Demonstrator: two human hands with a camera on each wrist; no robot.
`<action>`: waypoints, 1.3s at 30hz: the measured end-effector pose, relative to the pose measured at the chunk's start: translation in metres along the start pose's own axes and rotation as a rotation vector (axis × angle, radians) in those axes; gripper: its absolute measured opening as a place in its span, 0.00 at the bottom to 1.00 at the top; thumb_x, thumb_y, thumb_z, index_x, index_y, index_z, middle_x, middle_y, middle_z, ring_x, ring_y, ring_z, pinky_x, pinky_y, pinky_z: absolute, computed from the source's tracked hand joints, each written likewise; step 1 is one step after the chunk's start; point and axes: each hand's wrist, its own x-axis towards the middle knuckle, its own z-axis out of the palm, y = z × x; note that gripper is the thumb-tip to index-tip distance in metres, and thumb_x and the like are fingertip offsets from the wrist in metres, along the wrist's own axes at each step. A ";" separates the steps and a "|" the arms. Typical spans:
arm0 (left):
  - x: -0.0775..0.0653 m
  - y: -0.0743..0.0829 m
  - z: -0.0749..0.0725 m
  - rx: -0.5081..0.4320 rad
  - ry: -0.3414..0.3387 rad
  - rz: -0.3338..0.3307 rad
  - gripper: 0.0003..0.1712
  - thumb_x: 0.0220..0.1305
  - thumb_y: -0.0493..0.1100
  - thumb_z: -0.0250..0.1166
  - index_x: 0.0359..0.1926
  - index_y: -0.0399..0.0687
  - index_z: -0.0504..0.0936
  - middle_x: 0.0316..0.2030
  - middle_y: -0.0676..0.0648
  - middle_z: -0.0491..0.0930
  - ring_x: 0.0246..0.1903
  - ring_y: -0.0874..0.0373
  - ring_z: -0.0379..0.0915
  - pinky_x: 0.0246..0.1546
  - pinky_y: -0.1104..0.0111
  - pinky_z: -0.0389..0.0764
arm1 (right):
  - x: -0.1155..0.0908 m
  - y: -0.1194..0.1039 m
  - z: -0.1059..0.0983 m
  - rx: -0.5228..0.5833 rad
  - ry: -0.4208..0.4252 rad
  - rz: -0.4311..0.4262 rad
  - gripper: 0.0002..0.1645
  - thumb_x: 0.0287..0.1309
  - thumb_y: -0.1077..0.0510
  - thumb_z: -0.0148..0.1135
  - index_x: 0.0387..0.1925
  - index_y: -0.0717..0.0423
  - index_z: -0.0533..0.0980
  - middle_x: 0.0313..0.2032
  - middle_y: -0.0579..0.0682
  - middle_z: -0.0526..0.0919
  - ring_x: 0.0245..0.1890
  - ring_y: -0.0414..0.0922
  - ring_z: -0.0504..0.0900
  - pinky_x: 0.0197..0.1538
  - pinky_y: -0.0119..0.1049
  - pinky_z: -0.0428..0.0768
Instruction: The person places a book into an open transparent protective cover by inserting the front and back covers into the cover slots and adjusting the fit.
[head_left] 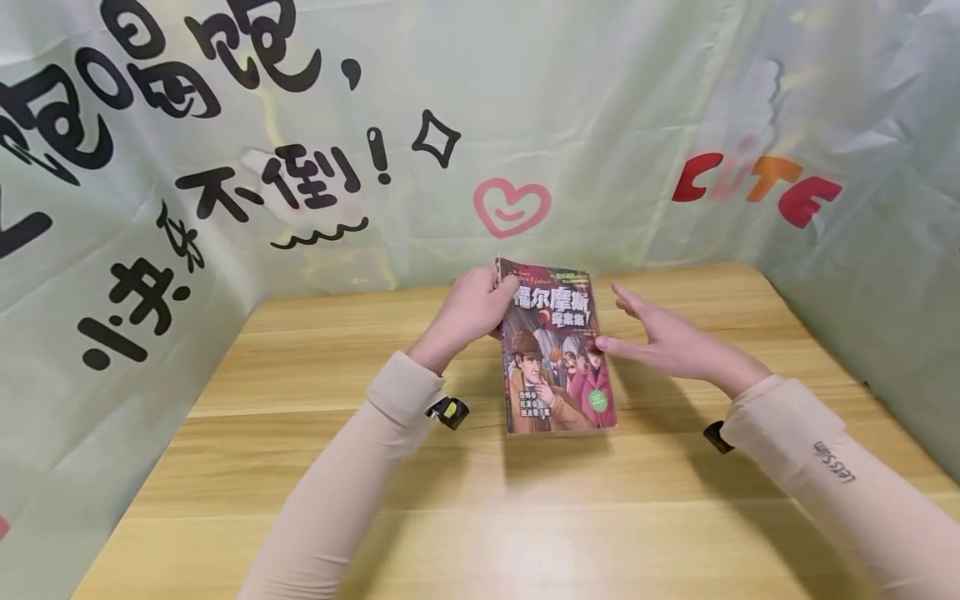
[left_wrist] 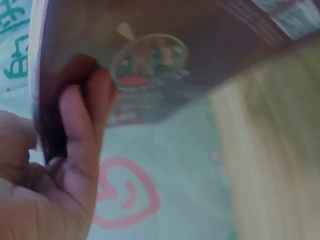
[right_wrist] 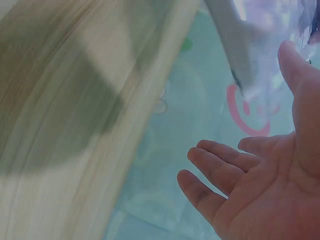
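A paperback book (head_left: 558, 367) with an illustrated cover, showing a person in a brown hat, is held up over the wooden table, front towards the head camera. My left hand (head_left: 474, 307) grips its upper left edge, thumb on the front cover. In the left wrist view, the fingers of the left hand (left_wrist: 75, 165) lie against the back cover of the book (left_wrist: 200, 55). Beside the right edge is my right hand (head_left: 660, 337), fingers spread and straight; its thumb tip is at the cover's edge, and whether it touches I cannot tell. The right wrist view shows that palm (right_wrist: 270, 195) holding nothing.
The wooden table (head_left: 300, 467) stretches under both arms. Behind it and along its sides hangs a pale green cloth (head_left: 600, 100) printed with black characters, a pink heart (head_left: 512, 236) and coloured letters. Small black devices sit at both wrists.
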 end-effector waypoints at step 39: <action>-0.011 -0.096 -0.002 0.389 0.088 -0.085 0.34 0.86 0.55 0.52 0.76 0.33 0.70 0.66 0.31 0.80 0.63 0.39 0.82 0.69 0.49 0.81 | 0.030 -0.003 -0.007 -0.113 0.025 0.055 0.55 0.82 0.36 0.51 0.84 0.70 0.41 0.82 0.76 0.48 0.82 0.74 0.51 0.82 0.71 0.53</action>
